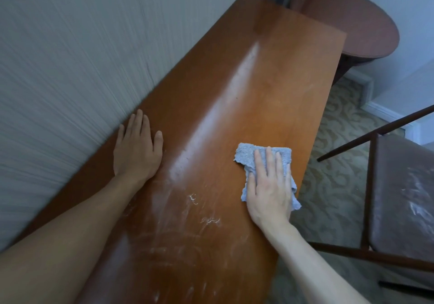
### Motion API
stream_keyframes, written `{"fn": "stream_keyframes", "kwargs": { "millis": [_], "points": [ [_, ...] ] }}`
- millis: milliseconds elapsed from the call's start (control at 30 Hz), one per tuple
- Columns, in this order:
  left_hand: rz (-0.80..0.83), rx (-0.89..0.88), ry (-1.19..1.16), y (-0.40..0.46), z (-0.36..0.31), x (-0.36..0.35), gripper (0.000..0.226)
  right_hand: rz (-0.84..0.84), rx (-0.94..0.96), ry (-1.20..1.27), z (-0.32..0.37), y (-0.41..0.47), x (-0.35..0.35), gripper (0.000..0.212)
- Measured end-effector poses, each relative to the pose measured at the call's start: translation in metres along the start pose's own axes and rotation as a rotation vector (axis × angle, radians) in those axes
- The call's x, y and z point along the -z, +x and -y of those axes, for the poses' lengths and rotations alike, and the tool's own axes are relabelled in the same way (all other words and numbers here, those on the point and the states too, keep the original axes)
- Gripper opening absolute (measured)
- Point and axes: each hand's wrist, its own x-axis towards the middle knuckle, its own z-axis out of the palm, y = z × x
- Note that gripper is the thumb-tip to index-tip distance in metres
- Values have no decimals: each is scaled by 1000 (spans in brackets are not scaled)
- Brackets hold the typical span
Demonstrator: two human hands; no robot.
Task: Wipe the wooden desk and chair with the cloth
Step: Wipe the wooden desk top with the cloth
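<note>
While flat: hands [138, 146] on desk [246, 87], cloth [265, 153].

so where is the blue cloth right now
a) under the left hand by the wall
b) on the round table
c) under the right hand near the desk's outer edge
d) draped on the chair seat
c: the right hand presses flat on the cloth near the desk edge.

Two bare forearms, no sleeves, bare hands [270, 186]
</note>
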Motion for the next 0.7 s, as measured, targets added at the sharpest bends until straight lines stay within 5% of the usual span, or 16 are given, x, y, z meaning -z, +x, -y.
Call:
{"fn": "stream_keyframes", "kwargs": {
  "millis": [700],
  "points": [
    [68,-144,-51,-41,30,30,73,12,-30,33,81,5,-2,57]
  ]
}}
